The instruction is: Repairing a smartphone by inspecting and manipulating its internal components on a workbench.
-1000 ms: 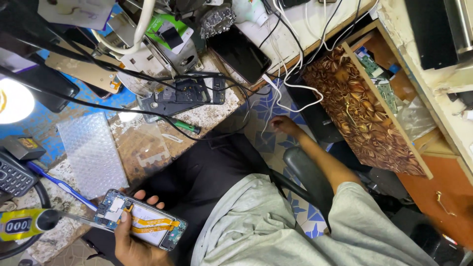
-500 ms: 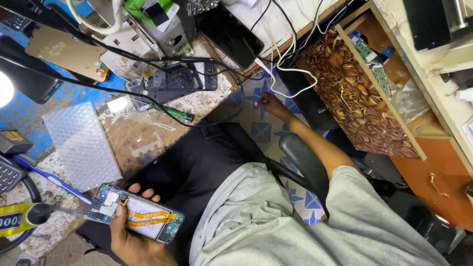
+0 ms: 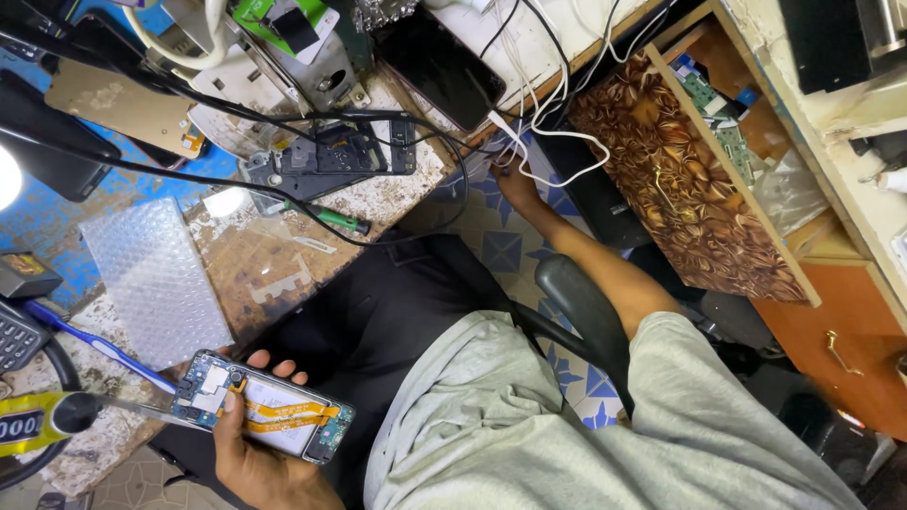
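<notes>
Cradled in the left hand (image 3: pixel 250 453), fingers curled over its far edge and thumb across the near side, an opened phone (image 3: pixel 263 418) lies back-up just off the near edge of the workbench (image 3: pixel 274 274), its circuit board and orange flex cable bare. That bench is the biggest thing before the person, a worn brown and blue top crowded with parts. To the side stands a wooden drawer (image 3: pixel 680 189) with a leaf-patterned front, pulled open and holding small circuit boards. Between bench and drawer the right hand (image 3: pixel 515 179) stretches down towards the patterned floor (image 3: pixel 501 250), where white cables (image 3: pixel 557 142) dangle; its fingers meet the cables, but whether they grip one I cannot tell. A sheet of bubble wrap (image 3: pixel 151 279) lies flat on the bench near the held phone. Farther back rest a dark phone (image 3: pixel 444 71), face up, and a stripped phone frame (image 3: pixel 331 161) under black wires. A green-handled screwdriver (image 3: pixel 335 220) lies just beside the frame, and a blue pen (image 3: pixel 90 342) rests near the bubble wrap.
</notes>
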